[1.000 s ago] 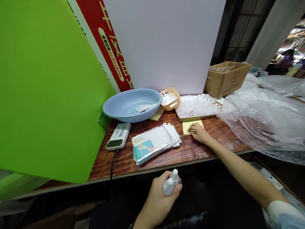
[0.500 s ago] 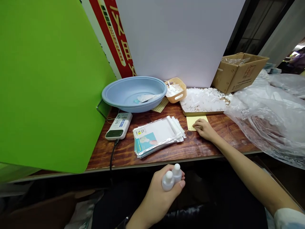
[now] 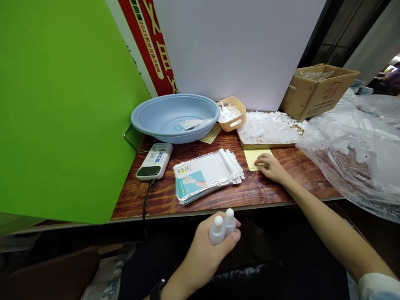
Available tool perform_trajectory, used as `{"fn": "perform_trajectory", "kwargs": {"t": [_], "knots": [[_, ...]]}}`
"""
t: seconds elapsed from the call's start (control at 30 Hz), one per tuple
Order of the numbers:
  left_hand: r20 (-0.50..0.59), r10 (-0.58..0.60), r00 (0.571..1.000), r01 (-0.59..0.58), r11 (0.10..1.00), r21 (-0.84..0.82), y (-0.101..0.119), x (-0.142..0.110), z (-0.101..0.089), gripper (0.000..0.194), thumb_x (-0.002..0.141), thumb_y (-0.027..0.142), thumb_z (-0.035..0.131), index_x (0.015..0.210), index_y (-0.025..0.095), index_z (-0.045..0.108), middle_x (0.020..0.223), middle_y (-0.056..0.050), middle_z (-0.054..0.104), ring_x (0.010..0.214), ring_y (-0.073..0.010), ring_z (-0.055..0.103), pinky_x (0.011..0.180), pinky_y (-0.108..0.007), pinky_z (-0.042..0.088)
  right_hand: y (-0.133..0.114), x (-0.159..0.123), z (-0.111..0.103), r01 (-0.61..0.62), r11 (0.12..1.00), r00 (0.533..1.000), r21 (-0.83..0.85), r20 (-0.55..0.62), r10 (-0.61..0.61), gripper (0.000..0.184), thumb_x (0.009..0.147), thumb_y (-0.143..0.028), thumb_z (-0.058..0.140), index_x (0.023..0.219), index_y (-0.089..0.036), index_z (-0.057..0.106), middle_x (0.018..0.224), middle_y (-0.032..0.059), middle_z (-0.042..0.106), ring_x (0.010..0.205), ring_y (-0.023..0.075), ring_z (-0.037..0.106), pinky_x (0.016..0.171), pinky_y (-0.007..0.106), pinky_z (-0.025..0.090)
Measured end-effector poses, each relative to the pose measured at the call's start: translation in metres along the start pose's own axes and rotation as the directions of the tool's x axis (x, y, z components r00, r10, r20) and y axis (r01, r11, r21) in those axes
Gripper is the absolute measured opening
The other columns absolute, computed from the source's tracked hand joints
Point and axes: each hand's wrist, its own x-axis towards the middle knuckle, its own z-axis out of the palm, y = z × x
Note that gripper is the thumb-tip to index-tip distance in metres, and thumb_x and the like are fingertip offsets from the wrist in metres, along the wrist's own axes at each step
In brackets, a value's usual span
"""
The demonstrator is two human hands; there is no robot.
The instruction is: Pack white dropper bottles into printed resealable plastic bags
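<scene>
Brown wood grain is shown by the table (image 3: 131, 204), backed by a pale panel (image 3: 237, 50). Before the table's near edge, two white-capped bottles (image 3: 217, 234) are clasped together, roughly upright, by the closed left hand (image 3: 200, 254). A yellow sheet (image 3: 250, 161) is touched by the bent right hand (image 3: 272, 168); whether it is pinched cannot be told. Between the left hand and a blue basin (image 3: 153, 113), packets (image 3: 209, 171) are stacked. Beyond the sheet, a tray (image 3: 268, 146) is spread with white pieces (image 3: 265, 127).

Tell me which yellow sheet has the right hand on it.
The yellow sheet at the front of the tray, its edge under the right hand; the other sheet shows between the blue basin and peach basket.
</scene>
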Motion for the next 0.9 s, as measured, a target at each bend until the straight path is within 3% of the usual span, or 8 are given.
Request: {"fn": "perform_trajectory", "kwargs": {"t": [0.43,0.67,0.9], "knots": [[0.002,-0.018,1.0,0.018,0.999,-0.051,0.0012,0.0003,-0.0042,0.032,0.074,0.044,0.07,0.09,0.016,0.066,0.084,-0.007,0.066,0.081,-0.0245,0.063,0.07,-0.033,0.044,0.0,0.0021,-0.0059,-0.034,0.998,0.998,0.059,0.051,0.031,0.003,0.071,-0.018,0.062,0.072,-0.02,0.063,0.079,0.0044,0.061,0.077,0.0212,0.059,0.073,0.036,0.048],[-0.005,-0.028,1.0,0.026,0.964,-0.264,0.0055,0.0028,-0.006,0.041,0.072,0.04,0.073,0.105,0.018,0.062,0.084,-0.004,0.064,0.076,-0.0197,0.058,0.074,-0.034,0.044,-0.0023,0.0007,-0.0082,-0.041,0.997,0.996,0.073,0.078,0.035,0.007,0.075,-0.02,0.06,0.07,-0.021,0.065,0.086,0.0063,0.064,0.08,0.0214,0.061,0.078,0.038,0.048],[-0.076,-0.035,0.997,-0.003,0.893,-0.449,0.0089,0.002,-0.0043,0.035,0.071,0.036,0.072,0.1,0.017,0.065,0.071,0.0,0.057,0.07,-0.0143,0.049,0.07,-0.028,0.038,-0.0023,0.0057,-0.0076,-0.079,0.995,0.989,0.062,0.132,0.07,0.007,0.075,-0.02,0.059,0.069,-0.02,0.059,0.079,0.0048,0.058,0.073,0.0196,0.056,0.071,0.035,0.046]]}}
